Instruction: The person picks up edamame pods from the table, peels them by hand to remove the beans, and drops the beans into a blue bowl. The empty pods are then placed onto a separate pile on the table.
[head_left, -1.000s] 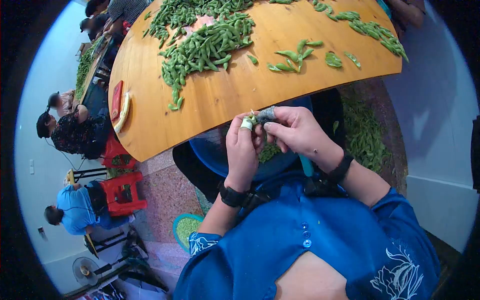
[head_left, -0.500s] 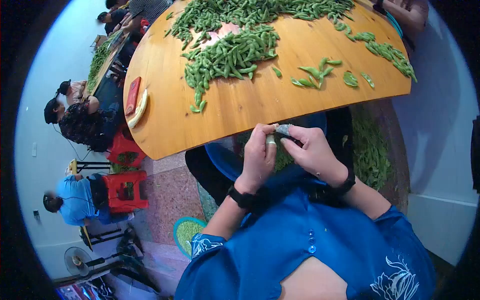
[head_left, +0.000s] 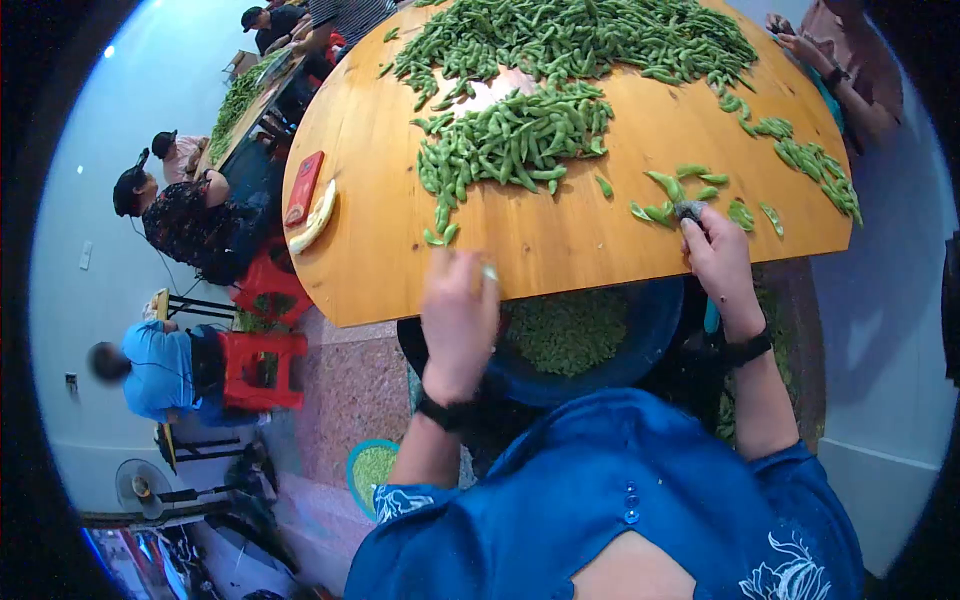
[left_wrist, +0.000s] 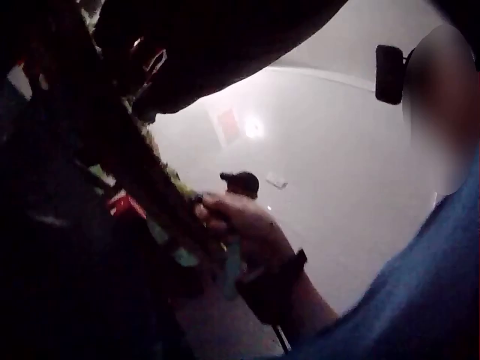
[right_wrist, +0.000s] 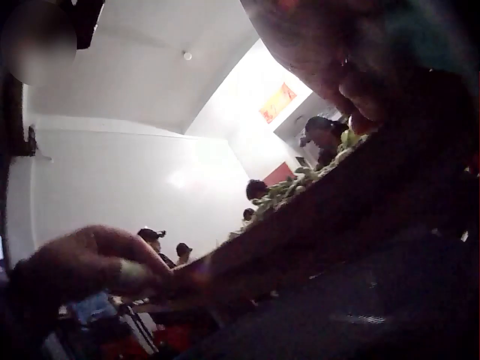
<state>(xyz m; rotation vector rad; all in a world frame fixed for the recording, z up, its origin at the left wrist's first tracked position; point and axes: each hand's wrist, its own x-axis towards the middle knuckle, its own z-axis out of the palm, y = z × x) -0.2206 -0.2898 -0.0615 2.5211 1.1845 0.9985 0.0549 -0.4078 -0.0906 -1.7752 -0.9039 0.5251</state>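
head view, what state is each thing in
pods: heaped, some scattered
table: partly covered
tub: open, green bits inside
right hand: at scattered pods, grip unclear
left hand: blurred, grip unclear
red case: lying flat
fan: can't tell if running

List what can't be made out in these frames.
Whether the left hand holds anything: head view, motion blur.
What the right hand may be pinching: head view, its own fingers cover it.
Far rim of the blue tub: head view, behind the tabletop.
Far end of the pod heap: head view, top edge.
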